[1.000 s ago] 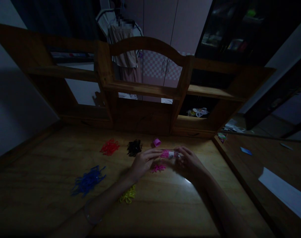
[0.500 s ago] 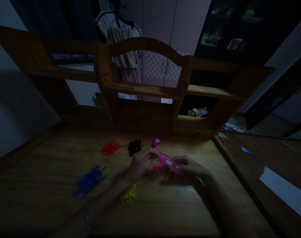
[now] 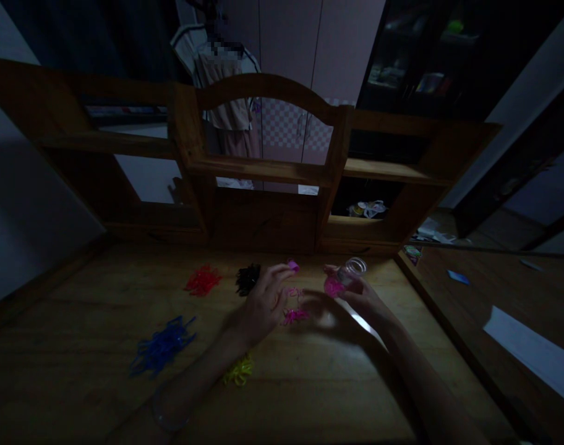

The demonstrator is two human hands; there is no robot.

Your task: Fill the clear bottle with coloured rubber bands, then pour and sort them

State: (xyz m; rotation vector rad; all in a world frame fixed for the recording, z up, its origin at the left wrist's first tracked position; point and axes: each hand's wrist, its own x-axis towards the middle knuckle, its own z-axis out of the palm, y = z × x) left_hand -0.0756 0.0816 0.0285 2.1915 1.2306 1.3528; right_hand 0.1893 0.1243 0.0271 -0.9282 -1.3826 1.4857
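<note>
Left hand point(image 3: 258, 309): grip part open, thumb and fingers apart, tips right by pink cap point(image 3: 294, 266); can't tell if touching. Right hand point(image 3: 366, 301): grip closed round clear jar point(image 3: 344, 275), pink bits point(image 3: 333, 286) inside. Jar leans, open end up, facing away from left hand. Cap between hands, nearer left. No words readable.

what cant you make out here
Head view, behind the left forearm: part of the yellow pile.
Head view, overlapping and dark: whether the left hand touches the pink cap.
Head view, too small and blurred: how many pieces the jar holds.
</note>
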